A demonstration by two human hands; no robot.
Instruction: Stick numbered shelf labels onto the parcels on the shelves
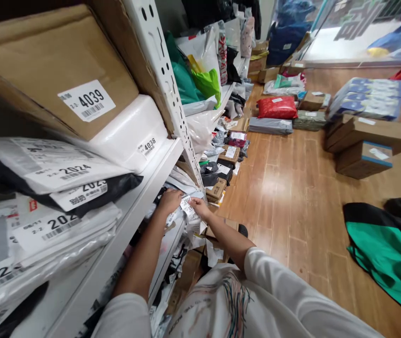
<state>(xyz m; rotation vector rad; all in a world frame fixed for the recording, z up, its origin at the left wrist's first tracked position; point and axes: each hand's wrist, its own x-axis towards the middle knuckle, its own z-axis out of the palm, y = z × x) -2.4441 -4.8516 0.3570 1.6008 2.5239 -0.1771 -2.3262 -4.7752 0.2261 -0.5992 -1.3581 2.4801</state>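
My left hand [169, 201] reaches under the white metal shelf [140, 206] and grips the edge of a parcel on the lower level, its fingers curled. My right hand [199, 207] pinches a small white number label [187, 205] printed with black digits, held against that same parcel. Both hands meet just right of the perforated shelf post [170, 94]. Above them, on the upper shelf, lie a cardboard box labelled 4039 [59, 70], a white parcel labelled 4038 [130, 134] and several grey and black mailer bags with number labels [56, 173].
More bags and small boxes line the shelf row and floor ahead [221, 159]. On the wooden floor lie a red parcel [277, 107], cardboard boxes [366, 141], blue packs [367, 98] and a green-and-black bag [387, 249].
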